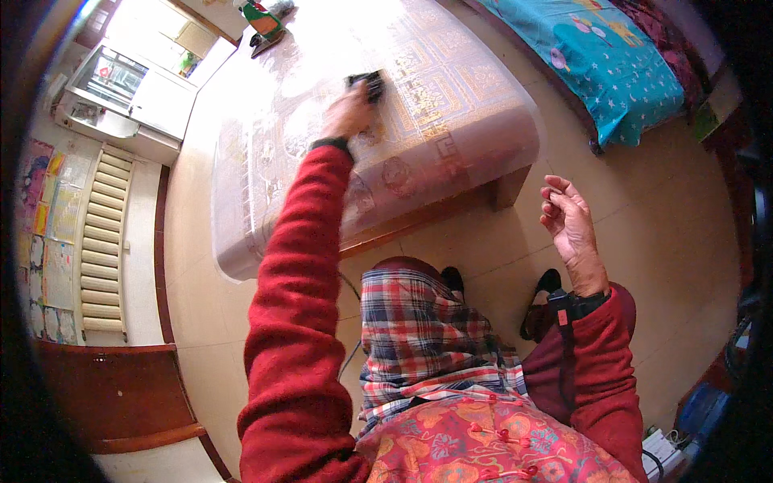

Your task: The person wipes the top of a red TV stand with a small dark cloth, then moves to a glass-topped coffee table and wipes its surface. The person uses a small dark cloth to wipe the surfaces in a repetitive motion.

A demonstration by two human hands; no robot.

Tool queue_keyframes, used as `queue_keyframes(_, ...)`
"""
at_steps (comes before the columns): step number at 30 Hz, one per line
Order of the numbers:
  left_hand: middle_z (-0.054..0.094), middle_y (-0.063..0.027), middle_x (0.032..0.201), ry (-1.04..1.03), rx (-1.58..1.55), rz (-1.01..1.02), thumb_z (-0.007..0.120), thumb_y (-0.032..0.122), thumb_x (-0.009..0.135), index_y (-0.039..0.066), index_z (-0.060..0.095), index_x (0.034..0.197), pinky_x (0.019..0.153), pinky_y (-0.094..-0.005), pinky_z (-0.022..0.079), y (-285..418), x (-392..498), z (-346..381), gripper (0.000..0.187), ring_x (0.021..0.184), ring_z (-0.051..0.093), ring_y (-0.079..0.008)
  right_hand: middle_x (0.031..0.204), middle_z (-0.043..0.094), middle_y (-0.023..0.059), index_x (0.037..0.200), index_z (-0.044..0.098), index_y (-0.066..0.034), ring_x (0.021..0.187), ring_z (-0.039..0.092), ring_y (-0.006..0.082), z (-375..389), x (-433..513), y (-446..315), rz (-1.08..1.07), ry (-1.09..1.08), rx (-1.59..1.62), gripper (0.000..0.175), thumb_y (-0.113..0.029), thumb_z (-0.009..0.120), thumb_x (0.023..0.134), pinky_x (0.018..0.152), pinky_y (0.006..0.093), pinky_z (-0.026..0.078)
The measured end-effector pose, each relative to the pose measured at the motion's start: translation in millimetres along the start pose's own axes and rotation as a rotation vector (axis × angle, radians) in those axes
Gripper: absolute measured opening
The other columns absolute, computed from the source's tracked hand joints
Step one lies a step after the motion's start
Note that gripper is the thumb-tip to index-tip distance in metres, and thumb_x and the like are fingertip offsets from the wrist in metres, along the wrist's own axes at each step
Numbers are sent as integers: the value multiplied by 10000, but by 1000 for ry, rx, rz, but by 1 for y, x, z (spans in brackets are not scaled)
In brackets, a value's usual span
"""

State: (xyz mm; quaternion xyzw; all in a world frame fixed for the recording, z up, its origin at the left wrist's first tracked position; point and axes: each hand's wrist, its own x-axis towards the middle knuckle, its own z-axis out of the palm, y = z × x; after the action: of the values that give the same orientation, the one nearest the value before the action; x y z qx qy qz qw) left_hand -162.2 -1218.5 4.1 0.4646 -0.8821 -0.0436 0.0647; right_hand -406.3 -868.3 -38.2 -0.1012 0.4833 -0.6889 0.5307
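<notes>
My left hand (350,115) reaches over the table (398,175), blurred by motion. Its fingers grip a small black object (368,86), too blurred to name more exactly. The object is at or just above the tabletop, which has a patterned cloth under a clear plastic cover; strong glare washes out the far part. To the right of the table, over the tiled floor, my right hand (570,223) hangs with its palm partly turned up. Its fingers are loosely curled with small gaps, and nothing shows in them. A black strap with a small device (567,305) circles the right wrist.
A green and orange package (263,23) lies at the table's far left. A bed or couch with a teal printed cover (604,66) stands to the right. A radiator (105,241) lines the left wall. A white power strip (661,453) sits at the lower right.
</notes>
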Motion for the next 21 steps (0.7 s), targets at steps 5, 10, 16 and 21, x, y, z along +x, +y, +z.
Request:
queue_keyframes(5, 554, -285, 1025, 82, 119, -439, 390, 182, 817, 119, 412, 1209, 821, -478, 434, -166, -120, -27, 398, 961, 541, -433, 859, 583, -32, 1062, 559, -119, 655, 526, 32, -5, 4, 1, -8, 25, -38, 232, -76, 488, 844, 567, 194, 462)
queue_keyframes(10, 546, -281, 1037, 78, 336, -815, 418, 178, 825, 59, 427, 1131, 793, -490, 452, -246, -265, -52, 329, 960, 549, -415, 865, 582, -35, 1063, 558, -126, 656, 525, 32, -2, 8, 5, 3, 14, -56, 237, -70, 479, 846, 571, 192, 460)
queue_keyframes(16, 506, -252, 1112, 134, 331, -987, 396, 157, 835, 73, 349, 1176, 797, -479, 466, -273, -293, -32, 355, 959, 560, -404, 859, 586, -25, 1071, 548, -109, 653, 529, 36, 9, 4, 7, 3, -68, -79, 230, -79, 474, 855, 569, 193, 460)
queue_keyframes(21, 553, -265, 1035, 205, 194, -827, 420, 199, 816, -9, 429, 1064, 791, -483, 453, -239, -263, -33, 323, 950, 562, -393, 851, 594, -5, 1075, 539, -80, 651, 530, 42, 13, -3, 4, -13, -108, -34, 227, -74, 467, 860, 569, 193, 462)
